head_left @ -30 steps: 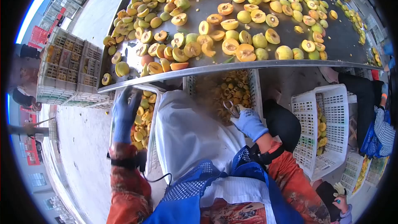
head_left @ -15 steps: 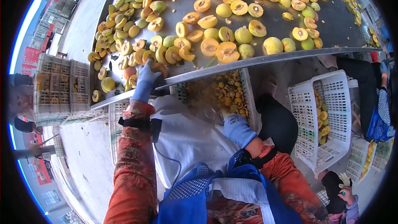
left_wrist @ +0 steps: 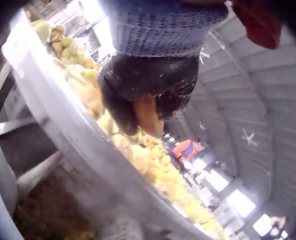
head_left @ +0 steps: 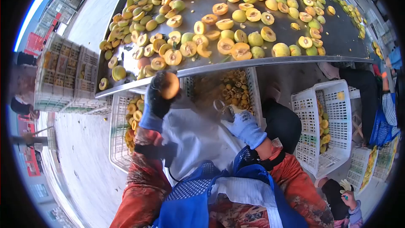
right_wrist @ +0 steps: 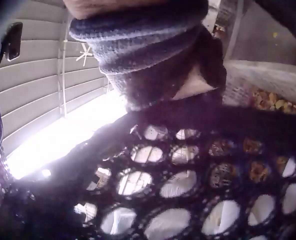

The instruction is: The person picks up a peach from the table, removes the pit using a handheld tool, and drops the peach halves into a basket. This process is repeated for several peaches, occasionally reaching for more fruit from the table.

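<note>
In the head view the gloved left hand holds a halved fruit, cut face up, just off the table's front edge. Its dark-coated fingers curl round a fruit piece in the left wrist view. Lower right of it, above the cloth-covered lap, the gloved right hand grips a metal ring-ended tool. The right wrist view shows the right glove only in part, behind dark mesh. Many halved and whole fruits lie on the metal table.
Under the table edge stands a crate of fruit pieces; another crate is at the left of the lap. A white crate sits at the right, near another person's dark-clothed leg. Stacked crates stand at the far left.
The left hand reached to the fruit on the table and has come back over its edge with a half. The right hand stays low over the lap, the tool visible again.
</note>
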A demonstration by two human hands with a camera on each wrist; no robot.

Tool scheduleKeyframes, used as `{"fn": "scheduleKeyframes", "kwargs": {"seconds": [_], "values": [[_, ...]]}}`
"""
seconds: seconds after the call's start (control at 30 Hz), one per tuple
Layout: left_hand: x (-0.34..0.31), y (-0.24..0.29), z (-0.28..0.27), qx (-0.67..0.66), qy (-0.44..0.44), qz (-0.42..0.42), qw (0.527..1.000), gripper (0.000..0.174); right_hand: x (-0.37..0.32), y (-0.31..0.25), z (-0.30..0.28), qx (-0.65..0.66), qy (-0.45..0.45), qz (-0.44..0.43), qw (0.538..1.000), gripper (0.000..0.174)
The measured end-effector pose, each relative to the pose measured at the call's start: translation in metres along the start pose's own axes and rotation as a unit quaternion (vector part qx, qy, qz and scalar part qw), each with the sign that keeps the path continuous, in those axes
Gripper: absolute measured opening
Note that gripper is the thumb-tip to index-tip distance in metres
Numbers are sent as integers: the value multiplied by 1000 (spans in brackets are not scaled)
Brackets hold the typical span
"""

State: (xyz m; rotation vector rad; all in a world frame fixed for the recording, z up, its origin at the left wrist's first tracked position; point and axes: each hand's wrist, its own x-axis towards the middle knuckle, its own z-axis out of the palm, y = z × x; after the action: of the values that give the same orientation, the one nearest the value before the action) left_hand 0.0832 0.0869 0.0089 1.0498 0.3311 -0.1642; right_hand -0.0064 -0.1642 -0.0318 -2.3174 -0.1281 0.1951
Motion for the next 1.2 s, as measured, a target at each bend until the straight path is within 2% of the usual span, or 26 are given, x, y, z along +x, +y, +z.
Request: {"fn": "scheduleKeyframes", "kwargs": {"seconds": [0.03, 0.07, 0.13, 0.17, 0.23, 0.27, 0.33, 0.4, 0.47, 0.53, 0.6, 0.63, 0.7, 0.73, 0.8, 0.87, 0.9, 0.97, 1.03, 1.1, 1.17, 1.2], "values": [[-15, -7, 6, -30, 25, -57, 998, 40, -1, -13, -1, 8, 6, -19, 1000, 39], [-32, -20, 15, 120, -7, 75, 990, 40, -3, -25, -2, 16, 11, -35, 999, 38], [-33, -50, 6, 244, -56, 230, 940, 35, -6, -45, -8, 27, -1, -55, 998, 34], [-40, -35, 15, -106, -81, -37, 990, 29, -7, -54, -9, 32, -6, -66, 997, 31], [-39, -61, 7, 38, -109, 99, 988, 29, -10, -63, -7, -6, 20, -72, 997, 30], [-50, -50, 23, 134, -117, 136, 975, 28, -11, -64, -5, -14, 22, -71, 997, 31], [-74, -27, 52, 320, -129, 206, 915, 28, -12, -68, -4, -31, 26, -61, 997, 30], [-78, -40, 57, 197, -146, 239, 939, 26, -14, -72, -3, -48, 27, -41, 998, 29], [-73, -50, 51, 322, -119, 388, 855, 25, -13, -70, 1, -77, 12, -24, 997, 31], [-69, -59, 46, 325, -95, 416, 844, 26, -13, -70, 5, -93, 13, -17, 995, 33], [-71, -61, 47, 259, -78, 376, 886, 27, -14, -71, 7, -96, 30, -19, 995, 38], [-76, -56, 53, 190, -72, 318, 926, 28, -14, -70, 10, -95, 36, -24, 995, 37], [-80, -51, 58, 172, -51, 287, 941, 30, -16, -66, 19, -90, 46, -33, 994, 33], [-81, -50, 59, 225, -37, 314, 922, 30, -20, -67, 23, -73, 30, -30, 996, 32], [-76, -50, 63, 236, -12, 307, 922, 32, -18, -69, 24, -45, 13, -32, 998, 29], [-76, -55, 62, 155, 15, 228, 961, 33, -13, -66, 23, -71, -25, -53, 996, 30], [-76, -56, 63, 155, 9, 223, 962, 32, -13, -63, 25, -82, -49, -59, 994, 32], [-78, -59, 61, 157, 2, 209, 965, 31, -17, -60, 19, -80, -36, -37, 996, 32], [-79, -54, 67, 235, -25, 318, 918, 28, -18, -62, 15, -70, -1, -33, 997, 32], [-79, -50, 73, 323, -31, 387, 863, 27, -18, -64, 8, -60, 54, -48, 996, 32], [-78, -44, 74, 425, -16, 421, 801, 26, -14, -68, 4, -66, 48, -51, 995, 33], [-80, -45, 78, 315, -24, 369, 874, 25, -13, -69, 3, -67, 46, -52, 995, 33]]}}
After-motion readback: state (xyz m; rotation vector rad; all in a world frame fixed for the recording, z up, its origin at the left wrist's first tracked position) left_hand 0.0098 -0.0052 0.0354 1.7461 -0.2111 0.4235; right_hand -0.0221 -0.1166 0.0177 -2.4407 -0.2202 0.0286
